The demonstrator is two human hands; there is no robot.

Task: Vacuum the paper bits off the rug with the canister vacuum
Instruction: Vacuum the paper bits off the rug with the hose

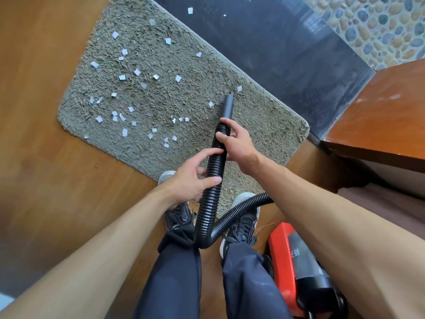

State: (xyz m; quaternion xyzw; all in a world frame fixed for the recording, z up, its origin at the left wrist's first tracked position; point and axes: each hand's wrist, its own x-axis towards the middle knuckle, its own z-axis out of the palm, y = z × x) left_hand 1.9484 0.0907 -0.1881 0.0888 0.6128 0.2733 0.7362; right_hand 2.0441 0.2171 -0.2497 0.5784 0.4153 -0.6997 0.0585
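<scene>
- Presently, the wooden floor [46, 157] fills the left side, with the grey shag rug [184, 111] lying at an angle on it; the rug's far long edge runs along a dark tiled strip [264, 42].
- White paper bits [124, 77] lie scattered mainly over the left and middle of the rug; one or two more sit on the dark strip beyond it.
- Left hand [193, 180]: grip clamped around the black ribbed hose [212, 180], thumb across the top, fingers curled beneath.
- Below that hand the hose loops down between the two dark shoes [179, 215], which stand at the rug's near edge, then bends away to the right.
- Right hand [234, 143]: grip clamped on the hose further up, just behind the smooth black nozzle [227, 109].
- Nozzle tip points at the rug's right part, near a stray bit; contact with the pile cannot be judged.
- Red and black canister vacuum [289, 272] sits on the floor at lower right, beside the right leg.
- Reddish-brown table [379, 116] occupies the right edge.
</scene>
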